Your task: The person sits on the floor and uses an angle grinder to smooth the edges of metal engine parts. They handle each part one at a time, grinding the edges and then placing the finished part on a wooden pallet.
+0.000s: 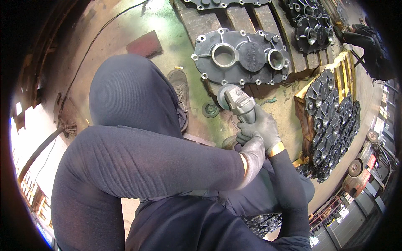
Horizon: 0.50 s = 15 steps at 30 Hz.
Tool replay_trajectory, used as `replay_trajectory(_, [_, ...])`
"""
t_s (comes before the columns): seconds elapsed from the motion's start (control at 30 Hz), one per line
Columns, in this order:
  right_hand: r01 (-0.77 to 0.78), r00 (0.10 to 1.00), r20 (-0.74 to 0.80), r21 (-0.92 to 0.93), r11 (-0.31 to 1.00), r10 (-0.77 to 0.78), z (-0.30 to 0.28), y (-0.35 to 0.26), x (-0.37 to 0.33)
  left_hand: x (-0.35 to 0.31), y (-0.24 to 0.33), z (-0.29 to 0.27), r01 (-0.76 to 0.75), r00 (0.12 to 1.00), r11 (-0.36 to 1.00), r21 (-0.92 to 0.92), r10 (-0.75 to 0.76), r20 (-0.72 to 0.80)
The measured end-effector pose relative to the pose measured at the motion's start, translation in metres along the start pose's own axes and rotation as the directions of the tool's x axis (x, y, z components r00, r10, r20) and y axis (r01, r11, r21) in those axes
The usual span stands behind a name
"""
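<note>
My right hand, in a grey glove, is wrapped round the body of an angle grinder. Crossing in from the left, my gloved left hand is closed against the grinder's rear end, just below the right hand; its grip is partly hidden. The pale grinding disc is at the lower edge of a dark cast metal housing cover, which has two machined round openings and bolt holes along its rim. Whether disc and metal touch, I cannot tell.
The cover lies on a wooden pallet with more castings. Stacked castings fill another pallet at right. A loose disc, a reddish mat and a cable lie on the floor. Someone in dark clothes is at far right.
</note>
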State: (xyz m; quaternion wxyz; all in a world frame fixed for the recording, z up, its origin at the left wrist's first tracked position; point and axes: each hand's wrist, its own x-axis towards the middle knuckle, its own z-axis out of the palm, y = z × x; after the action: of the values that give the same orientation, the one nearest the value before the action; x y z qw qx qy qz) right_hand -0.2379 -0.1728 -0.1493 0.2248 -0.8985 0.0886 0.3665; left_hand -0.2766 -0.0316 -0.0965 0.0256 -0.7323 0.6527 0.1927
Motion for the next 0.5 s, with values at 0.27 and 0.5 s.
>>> replay_trajectory(0.27, [-0.011,1.0,-0.011,-0.006,1.0,0.011,0.001,-0.005,0.002,-0.008,-0.004,-0.009,0.003,0.997,1.0,-0.03,0.0,0.075])
replay_trajectory(0.5, [-0.022,1.0,-0.013,-0.049,0.999,0.022,0.002,-0.014,0.008,-0.009,-0.007,-0.007,0.0,1.0,0.997,-0.08,-0.002,-0.028])
